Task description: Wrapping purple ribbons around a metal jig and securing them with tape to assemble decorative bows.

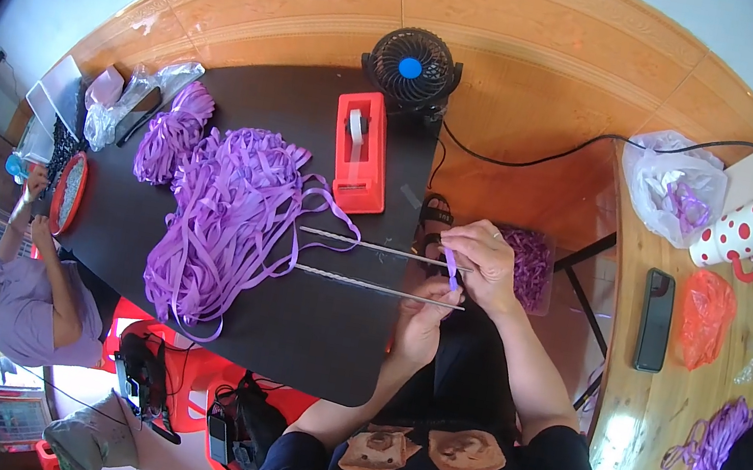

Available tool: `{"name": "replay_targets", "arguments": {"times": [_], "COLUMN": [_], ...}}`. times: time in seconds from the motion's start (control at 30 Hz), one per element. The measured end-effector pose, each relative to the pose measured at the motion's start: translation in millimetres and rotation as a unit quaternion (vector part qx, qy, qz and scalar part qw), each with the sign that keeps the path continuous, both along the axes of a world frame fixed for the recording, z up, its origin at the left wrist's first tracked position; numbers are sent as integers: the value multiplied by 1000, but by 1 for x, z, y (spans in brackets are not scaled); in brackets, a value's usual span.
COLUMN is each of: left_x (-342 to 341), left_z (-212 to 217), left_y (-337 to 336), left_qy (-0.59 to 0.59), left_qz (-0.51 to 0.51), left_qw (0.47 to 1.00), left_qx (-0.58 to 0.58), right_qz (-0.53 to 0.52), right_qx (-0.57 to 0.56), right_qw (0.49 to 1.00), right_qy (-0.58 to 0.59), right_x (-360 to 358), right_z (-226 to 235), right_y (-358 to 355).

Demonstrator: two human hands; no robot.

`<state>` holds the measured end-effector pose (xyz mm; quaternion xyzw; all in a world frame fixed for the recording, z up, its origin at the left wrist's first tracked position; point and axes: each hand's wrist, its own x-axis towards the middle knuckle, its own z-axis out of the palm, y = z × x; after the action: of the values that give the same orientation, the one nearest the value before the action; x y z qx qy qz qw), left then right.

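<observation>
Two thin metal rods (359, 282) stick out over the right edge of the dark table (276, 358), side by side. At their free ends, a short stretch of purple ribbon (451, 267) runs between my fingers. My right hand (485, 265) pinches its upper part, beside the farther rod. Closer to me, my left hand (424, 321) is closed on the ribbon's lower end, by the nearer rod. Whether the ribbon wraps around a rod cannot be made out. A big loose heap of purple ribbon (225, 220) lies on the table, with one loop reaching across the rods.
A red tape dispenser (362, 158) and a small black fan (412, 70) stand at the back. Below the rods sits a bin of purple pieces (526, 265). The wooden table (636, 408) at right bears a phone (655, 320) and a dotted cup (743, 235). Another person (40, 308) works at left.
</observation>
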<state>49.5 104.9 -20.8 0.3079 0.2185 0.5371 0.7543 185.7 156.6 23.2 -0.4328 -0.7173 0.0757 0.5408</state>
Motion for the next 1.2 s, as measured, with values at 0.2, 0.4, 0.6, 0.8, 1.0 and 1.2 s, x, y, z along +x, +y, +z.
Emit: {"name": "replay_targets", "arguments": {"times": [0.2, 0.4, 0.6, 0.8, 1.0, 1.2], "left_x": [-4, -4, -10, -37, -78, -118], "left_z": [0, 2, 13, 22, 33, 46], "left_y": [2, 1, -20, -78, -120, -137], "left_qy": [18, 10, 49, 150, 196, 243], "left_qz": [43, 72, 55, 41, -16, -69], "left_qw": [998, 997, 997, 986, 979, 967], "left_qx": [-31, -4, -14, -67, -46, 18], "right_qz": [-4, -26, 29, -2, 36, 33], "right_qx": [-27, -135, -278, -311, -327, -333], "right_qw": [998, 976, 858, 842, 837, 845], "right_qy": [63, 166, 432, 441, 438, 416], "right_x": [-6, -23, -44, -63, -76, -94], "right_z": [-12, -34, -68, -68, -78, -86], "right_y": [2, -9, -43, -89, -126, -153]}}
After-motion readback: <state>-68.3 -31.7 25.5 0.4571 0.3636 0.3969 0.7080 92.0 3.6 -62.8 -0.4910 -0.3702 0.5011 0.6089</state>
